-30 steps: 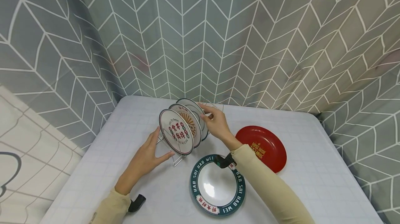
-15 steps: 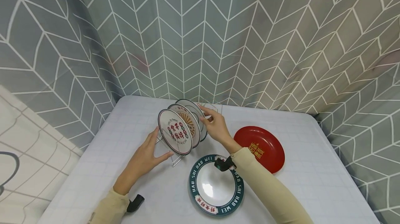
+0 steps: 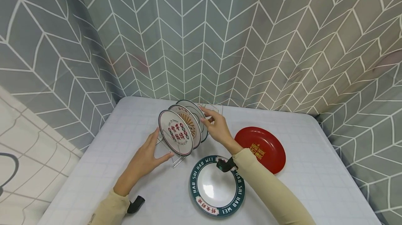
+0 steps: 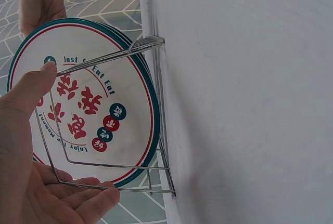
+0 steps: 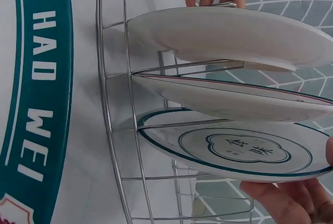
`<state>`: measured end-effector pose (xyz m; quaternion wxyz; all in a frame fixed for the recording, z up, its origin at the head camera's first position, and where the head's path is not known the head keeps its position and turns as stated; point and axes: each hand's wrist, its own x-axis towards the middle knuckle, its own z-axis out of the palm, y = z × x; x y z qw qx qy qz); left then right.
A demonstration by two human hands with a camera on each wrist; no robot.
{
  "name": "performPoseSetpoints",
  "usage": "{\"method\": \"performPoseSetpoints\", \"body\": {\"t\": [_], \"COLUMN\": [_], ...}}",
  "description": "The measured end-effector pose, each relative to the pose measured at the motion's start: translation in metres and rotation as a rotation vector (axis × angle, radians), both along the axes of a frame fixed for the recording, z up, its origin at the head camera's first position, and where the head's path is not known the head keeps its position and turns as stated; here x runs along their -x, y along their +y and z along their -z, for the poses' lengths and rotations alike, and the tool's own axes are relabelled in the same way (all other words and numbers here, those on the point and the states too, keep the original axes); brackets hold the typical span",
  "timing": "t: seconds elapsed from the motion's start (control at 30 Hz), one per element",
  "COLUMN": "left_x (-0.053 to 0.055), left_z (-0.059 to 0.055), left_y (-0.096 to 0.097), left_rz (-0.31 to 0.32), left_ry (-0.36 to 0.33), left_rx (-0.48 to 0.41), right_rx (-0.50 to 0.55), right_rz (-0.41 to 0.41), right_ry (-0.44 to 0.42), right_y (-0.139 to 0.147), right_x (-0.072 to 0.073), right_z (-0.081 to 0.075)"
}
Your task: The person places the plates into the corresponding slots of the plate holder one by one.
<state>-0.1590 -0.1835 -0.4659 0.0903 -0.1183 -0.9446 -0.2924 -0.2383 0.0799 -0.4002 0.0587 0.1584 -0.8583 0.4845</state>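
Note:
Three round plates stand on edge in a wire plate rack. The front plate has red characters, the middle plate a brown fan pattern. My left hand is at the rack's left end, its thumb on one end wire and its fingers around another, in front of the front plate. On the other side, my right hand pinches the rim of the third, green-rimmed plate, thumb on its face and fingers behind. That plate sits between the rack's wires.
A white plate with a broad green lettered rim lies flat on the white table, in front of the rack. To the right lies a red oval plate, partly under my right sleeve. A patterned curtain hangs behind the table.
Both hands and the plates hold almost the same places. The whole head view shifts slightly, and my right fingers stay at the third plate's rim.

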Motion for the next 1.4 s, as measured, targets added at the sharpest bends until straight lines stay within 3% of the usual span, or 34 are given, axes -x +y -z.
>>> {"method": "performPoseSetpoints", "body": {"t": [0.4, 0.53, 0.67, 0.93, 1.2, 1.4], "left_x": [0.000, 0.001, 0.002, 0.001, 0.001, 0.001], "left_z": [-0.001, -0.001, -0.001, 0.000, 0.000, 0.001], "left_y": [-0.001, 0.000, 0.000, -0.003, -0.003, -0.002], "left_rz": [0.002, 0.000, 0.003, 0.011, 0.011, 0.016], "left_ry": [0.003, -0.009, -0.007, 0.012, 0.006, -0.005], "left_rx": [0.000, -0.004, -0.002, 0.007, 0.011, 0.002], "right_rx": [-0.019, 0.020, 0.008, -0.178, -0.389, -0.507], "right_rz": [-0.031, -0.048, -0.062, -0.247, -0.464, -0.498], "right_ry": [0.069, 0.117, 0.083, -0.055, -0.141, -0.147], "right_y": [0.006, 0.021, 0.041, 0.076, 0.094, 0.094], "right_x": [-0.003, -0.010, -0.023, -0.041, -0.043, -0.046], "right_z": [-0.006, -0.010, -0.008, 0.014, 0.028, 0.035]}}
